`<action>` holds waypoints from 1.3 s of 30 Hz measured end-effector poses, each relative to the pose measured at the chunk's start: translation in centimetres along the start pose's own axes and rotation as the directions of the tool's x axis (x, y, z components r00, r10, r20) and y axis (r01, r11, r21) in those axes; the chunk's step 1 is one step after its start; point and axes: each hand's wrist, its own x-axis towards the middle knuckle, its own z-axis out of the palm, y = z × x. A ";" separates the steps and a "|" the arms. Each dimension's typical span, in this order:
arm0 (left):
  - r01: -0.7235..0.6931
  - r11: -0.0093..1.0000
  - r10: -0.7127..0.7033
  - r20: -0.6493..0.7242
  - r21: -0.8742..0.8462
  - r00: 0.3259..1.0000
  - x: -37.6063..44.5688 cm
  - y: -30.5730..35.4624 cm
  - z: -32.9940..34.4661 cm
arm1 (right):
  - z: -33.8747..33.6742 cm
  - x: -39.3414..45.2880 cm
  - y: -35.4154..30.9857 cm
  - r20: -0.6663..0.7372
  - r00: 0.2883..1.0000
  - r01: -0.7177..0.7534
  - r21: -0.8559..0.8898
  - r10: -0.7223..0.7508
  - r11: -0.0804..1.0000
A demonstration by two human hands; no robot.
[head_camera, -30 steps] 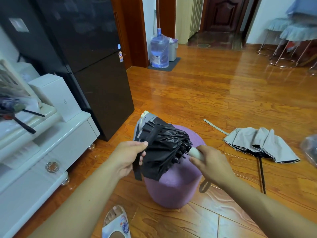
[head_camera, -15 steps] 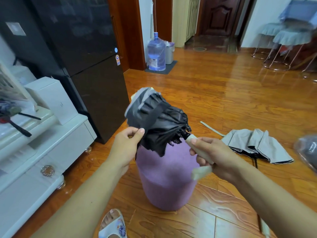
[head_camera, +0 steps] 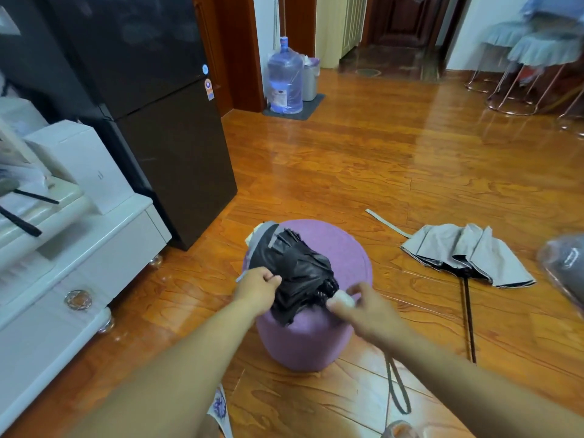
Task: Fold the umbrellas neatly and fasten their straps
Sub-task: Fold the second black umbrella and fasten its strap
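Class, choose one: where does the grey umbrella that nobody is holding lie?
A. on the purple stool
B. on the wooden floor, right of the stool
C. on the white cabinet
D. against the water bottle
B: the grey umbrella lies loosely spread on the wooden floor, right of the purple stool.

A bunched black umbrella (head_camera: 294,273) lies on the purple stool (head_camera: 347,248); a grey one (head_camera: 474,254) (half-collapsed) sprawls on the floor.

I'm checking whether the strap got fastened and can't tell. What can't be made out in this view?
- Black umbrella: its strap is lost in bunched, motion-blurred fabric; fastened or not, unclear.
- Umbrella handle: mostly covered by the right hand.
- Left hand: what its fingers pinch is blurred.
- Bagged object: cut off by the right edge.
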 end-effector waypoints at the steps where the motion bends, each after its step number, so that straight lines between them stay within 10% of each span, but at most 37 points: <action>1: -0.007 1.000 0.007 -0.004 -0.016 1.000 0.0 0.2 -0.1 | 0.4 0.0 0.0 -0.073 0.990 0.094 -0.265 -0.117 0.960; 3: -0.017 0.999 0.017 -0.019 -0.042 1.000 -0.3 0.6 -0.8 | 0.8 -0.5 -0.9 -0.105 0.967 0.169 -0.416 -0.232 0.893; 6: -0.133 0.987 0.123 -0.114 -0.084 0.986 -0.8 2.1 -3.4 | -2.1 0.0 -2.4 0.047 0.997 0.042 0.328 -0.061 0.944; 9: -0.301 0.948 0.280 -0.181 -0.101 0.943 -2.0 4.8 -5.8 | -6.1 0.2 -2.3 0.503 0.865 -0.400 0.682 0.006 0.612; 13: -0.205 0.978 0.197 -0.141 -0.040 0.970 -2.7 4.5 -4.4 | -5.0 1.3 -0.7 0.643 0.755 -0.523 0.473 0.128 0.709; 16: -0.040 0.999 0.040 -0.013 0.008 0.999 -2.8 2.9 -2.3 | -2.3 3.2 0.4 0.275 0.941 -0.267 0.233 0.200 0.935; 19: -0.048 0.995 0.046 -0.022 -0.082 0.999 -2.7 3.1 -1.3 | -1.2 3.6 0.7 0.045 0.997 0.059 0.048 -0.061 0.997; 22: -0.075 0.996 0.073 -0.044 -0.042 0.996 -2.8 3.0 -0.9 | -1.3 2.0 0.6 0.100 0.929 0.366 -0.412 -0.357 0.835; 27: -0.283 0.959 0.279 -0.250 0.018 0.927 -3.1 4.2 -3.0 | -3.5 1.3 -1.3 0.225 0.934 0.248 0.145 -0.276 0.958; 32: -0.330 0.938 0.343 -0.145 0.108 0.928 -0.6 5.3 -3.4 | -6.4 4.0 -1.1 0.459 0.860 0.059 0.350 -0.226 0.935; 36: -0.250 0.954 0.237 0.095 0.167 0.967 1.3 3.7 -1.5 | -5.5 8.2 0.3 0.274 0.959 0.066 0.021 -0.069 0.998; 39: -0.280 0.937 0.250 0.157 0.210 0.955 1.8 4.3 -1.8 | -4.9 9.5 0.3 0.008 0.973 0.211 -0.423 -0.229 0.881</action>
